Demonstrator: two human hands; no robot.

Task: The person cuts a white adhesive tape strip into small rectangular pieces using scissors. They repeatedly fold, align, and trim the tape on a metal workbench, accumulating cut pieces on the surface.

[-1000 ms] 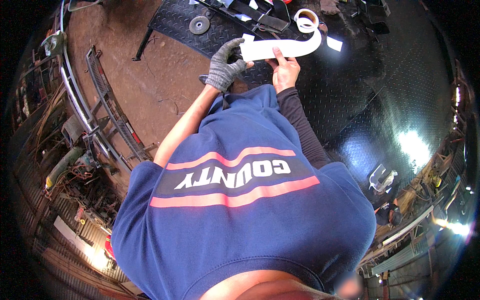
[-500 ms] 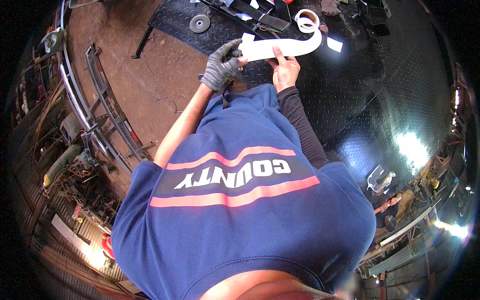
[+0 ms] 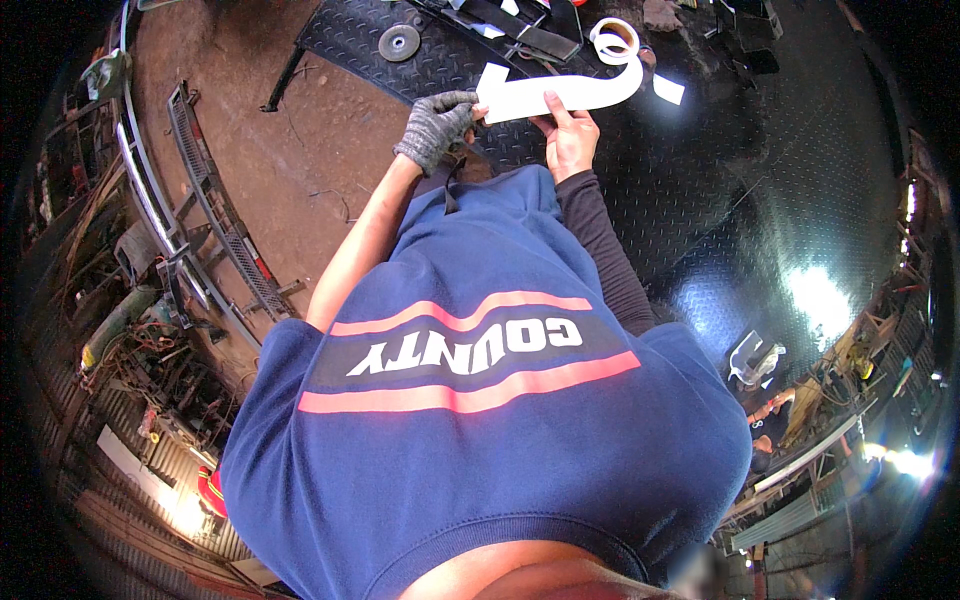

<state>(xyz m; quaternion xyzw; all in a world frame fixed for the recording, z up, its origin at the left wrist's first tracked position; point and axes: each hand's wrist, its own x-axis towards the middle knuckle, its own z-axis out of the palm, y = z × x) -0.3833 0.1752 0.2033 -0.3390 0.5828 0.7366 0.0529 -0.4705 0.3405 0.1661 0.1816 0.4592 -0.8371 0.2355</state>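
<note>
A wide white strip (image 3: pixel 560 94) stretches between my hands and curves up on its right toward a white roll (image 3: pixel 612 42), apparently of tape or label material. My left hand (image 3: pixel 438 126), in a grey knit glove with bare fingertips, pinches the strip's left end. Bare and with its thumb on top of the strip, my right hand (image 3: pixel 570 136) holds it from below near the middle. A small white piece (image 3: pixel 491 79) sticks up at the strip's left end. My right fingers are partly hidden beneath the strip.
Black diamond-plate metal (image 3: pixel 690 230) spreads below and to the right. A grinding disc (image 3: pixel 399 43) lies on the plate's left part, with dark metal pieces (image 3: pixel 535 35) behind. A white scrap (image 3: pixel 669 90) rests right of the roll. Long metal frames (image 3: pixel 225 220) lie on the brown floor at left.
My left hand has shifted slightly down and left, and its fingers have closed in on the strip's end. My right hand and the roll stay in place.
</note>
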